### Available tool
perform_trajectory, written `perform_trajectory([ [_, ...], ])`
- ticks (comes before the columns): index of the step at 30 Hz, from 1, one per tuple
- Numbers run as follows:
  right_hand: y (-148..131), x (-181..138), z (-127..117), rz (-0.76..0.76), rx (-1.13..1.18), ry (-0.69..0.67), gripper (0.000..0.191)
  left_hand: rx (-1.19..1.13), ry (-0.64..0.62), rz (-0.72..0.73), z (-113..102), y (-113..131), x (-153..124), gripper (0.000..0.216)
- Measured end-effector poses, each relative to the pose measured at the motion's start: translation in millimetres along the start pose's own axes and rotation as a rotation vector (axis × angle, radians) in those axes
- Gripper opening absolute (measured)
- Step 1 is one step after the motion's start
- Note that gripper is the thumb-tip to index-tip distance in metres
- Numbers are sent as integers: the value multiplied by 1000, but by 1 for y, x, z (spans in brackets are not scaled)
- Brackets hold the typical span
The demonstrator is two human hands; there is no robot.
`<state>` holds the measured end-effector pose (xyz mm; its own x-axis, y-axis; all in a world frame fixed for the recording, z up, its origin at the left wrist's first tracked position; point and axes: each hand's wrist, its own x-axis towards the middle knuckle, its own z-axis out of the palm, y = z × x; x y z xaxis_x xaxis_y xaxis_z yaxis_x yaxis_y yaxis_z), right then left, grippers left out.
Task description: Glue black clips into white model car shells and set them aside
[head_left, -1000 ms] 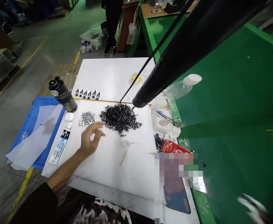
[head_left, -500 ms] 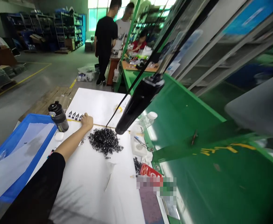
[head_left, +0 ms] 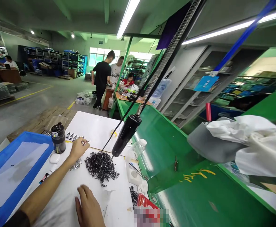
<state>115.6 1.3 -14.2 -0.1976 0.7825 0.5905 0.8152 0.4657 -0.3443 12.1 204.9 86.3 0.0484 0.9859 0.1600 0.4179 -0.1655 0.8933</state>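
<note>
My left hand reaches out over the white board and pinches a small part beside the row of small assembled pieces. A heap of black clips and a smaller pile of metal bits lie just below that hand. My right hand rests low on the near part of the board, fingers together and bent; I cannot make out anything in it. A black electric screwdriver hangs on a cord above the heap.
A black bottle and white earbud case stand at the board's left, next to a blue tray. A green bench with a cloth runs along the right. Other people work at a far table.
The camera tilted up, showing the hall. My left hand drew back slightly from the row of pieces, now pinching a small part. My right hand came into view at the bottom.
</note>
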Motion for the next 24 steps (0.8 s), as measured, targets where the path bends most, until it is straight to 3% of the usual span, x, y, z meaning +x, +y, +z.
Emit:
perform_trajectory([
  [3, -1, 45, 33, 16, -206, -87, 54, -143, -68, -7, -52, -7, -63, 30],
  [5, 1, 64, 42, 32, -248, -99, 53, -290, -130, -80, -83, -19, -107, 30],
  [7, 5, 72, 45, 35, -226, -105, 48, -422, -90, -238, -103, -36, -144, 26],
  [9, 11, 74, 46, 32, -191, -112, 43, -474, 19, -397, -109, -53, -173, 23],
  [12, 18, 73, 52, 45, -134, -104, 39, -530, 66, -624, -96, -74, -201, 23],
  [15, 21, 74, 61, 89, -72, -69, 39, -522, -108, -759, -71, -86, -213, 22],
  [17, 21, 77, 67, 122, -17, -39, 39, -499, -215, -754, -53, -89, -214, 24],
  [20, 19, 82, 63, 154, 107, -17, 38, -479, -278, -683, -26, -83, -210, 28],
  [24, 12, 71, 29, 205, 271, -13, 35, -526, -489, -703, -1, -63, -206, 21],
])
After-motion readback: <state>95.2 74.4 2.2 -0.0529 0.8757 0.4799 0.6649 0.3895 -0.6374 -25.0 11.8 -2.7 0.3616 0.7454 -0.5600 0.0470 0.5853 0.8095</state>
